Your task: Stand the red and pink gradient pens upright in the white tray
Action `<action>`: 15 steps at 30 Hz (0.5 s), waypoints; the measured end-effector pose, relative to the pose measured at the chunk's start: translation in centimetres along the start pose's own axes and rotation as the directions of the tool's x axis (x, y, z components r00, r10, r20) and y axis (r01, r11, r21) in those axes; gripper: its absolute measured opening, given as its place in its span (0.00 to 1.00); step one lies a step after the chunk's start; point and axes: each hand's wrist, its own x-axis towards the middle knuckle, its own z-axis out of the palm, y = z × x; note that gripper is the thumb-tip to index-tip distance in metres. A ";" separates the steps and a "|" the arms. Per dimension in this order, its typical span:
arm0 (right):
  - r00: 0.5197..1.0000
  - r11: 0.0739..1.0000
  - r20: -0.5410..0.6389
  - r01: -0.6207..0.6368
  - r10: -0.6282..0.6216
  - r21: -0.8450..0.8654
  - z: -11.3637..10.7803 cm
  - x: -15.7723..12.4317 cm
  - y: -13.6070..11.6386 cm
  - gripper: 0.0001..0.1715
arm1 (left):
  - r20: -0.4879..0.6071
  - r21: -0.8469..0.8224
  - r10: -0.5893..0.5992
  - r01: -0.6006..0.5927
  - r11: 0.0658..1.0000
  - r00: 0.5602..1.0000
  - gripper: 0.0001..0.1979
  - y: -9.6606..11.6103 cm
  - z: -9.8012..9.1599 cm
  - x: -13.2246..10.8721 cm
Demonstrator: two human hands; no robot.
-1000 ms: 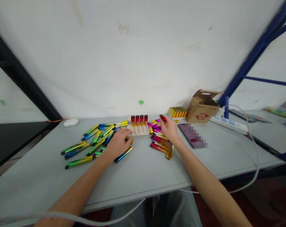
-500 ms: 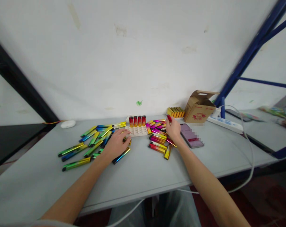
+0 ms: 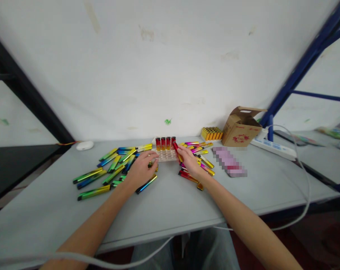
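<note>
Near the tray's right end, my right hand [image 3: 188,159] pinches a tilted red-and-gold metallic tube [image 3: 177,150]. The white tray [image 3: 166,155] has rows of holes, with several red-and-gold tubes [image 3: 163,143] standing upright in its back row. My left hand [image 3: 143,168] lies curled at the tray's left end, fingers and thumb about its edge; gold pieces [image 3: 155,168] show partly beneath this hand. Left of it lie loose green, blue and yellow tubes [image 3: 113,174]. Around my right hand are scattered red, magenta and gold tubes [image 3: 205,163], some hidden by it.
A block of yellow tubes [image 3: 211,133] stands at the back, beside an open cardboard box [image 3: 239,129]. A phone [image 3: 229,162] lies right of the tubes. Farther right is a white power strip [image 3: 274,148] with a cable. A white case [image 3: 85,145] sits back left.
My right hand has moved left with the red-and-gold tube, from above the loose tubes to the tray's right end. My left hand keeps its place. The view has shifted slightly.
</note>
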 end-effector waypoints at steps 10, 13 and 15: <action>0.995 0.973 0.097 -0.029 0.007 0.229 0.9 -0.7 -1.6 0.15 | 0.060 -0.188 0.025 -0.014 0.982 0.998 0.16 1.7 0.0 0.1; 0.997 0.982 0.009 0.077 -0.079 0.173 1.4 -0.6 -1.4 0.13 | 0.035 -0.255 -0.048 0.055 0.965 0.998 0.18 2.2 0.4 0.2; 0.995 0.983 -0.027 0.102 -0.099 0.154 1.6 -0.4 -1.2 0.14 | 0.062 -0.321 -0.121 0.135 0.937 0.991 0.17 2.3 0.6 0.3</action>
